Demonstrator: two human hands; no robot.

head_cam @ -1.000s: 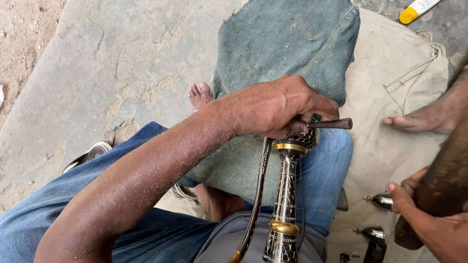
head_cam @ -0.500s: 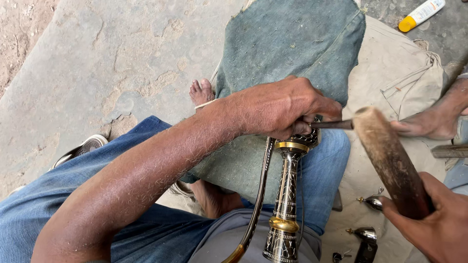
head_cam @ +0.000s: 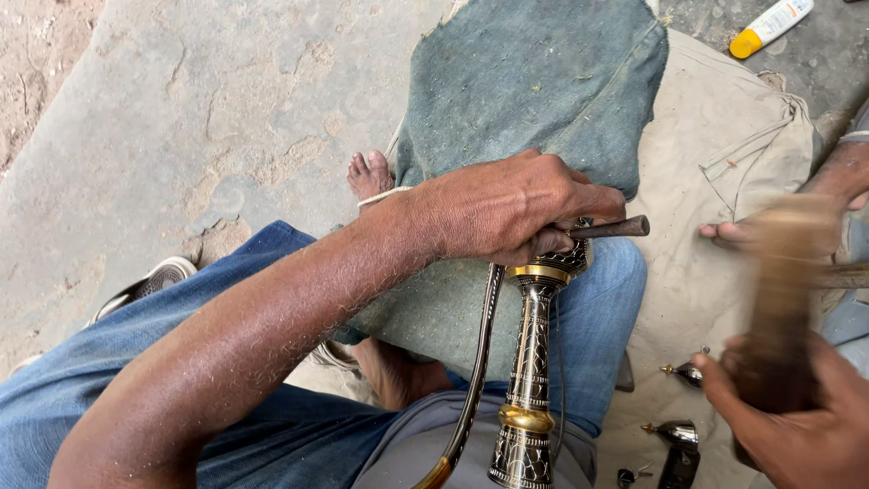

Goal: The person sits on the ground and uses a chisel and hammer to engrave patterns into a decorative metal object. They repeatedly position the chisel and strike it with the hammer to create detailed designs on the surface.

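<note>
Cracked concrete floor. Engraved black-and-brass metal stem and dark punch gripped by left hand; blurred wooden mallet clenched in right hand, partly cut off.

You sit on a cracked concrete floor. A green cloth lies on a beige canvas sheet. A yellow-capped white tube rests top right. Small metal fittings lie lower right.

Glossy engraved metal stem (brass bands), matt wooden mallet, coarse green cloth.
</note>
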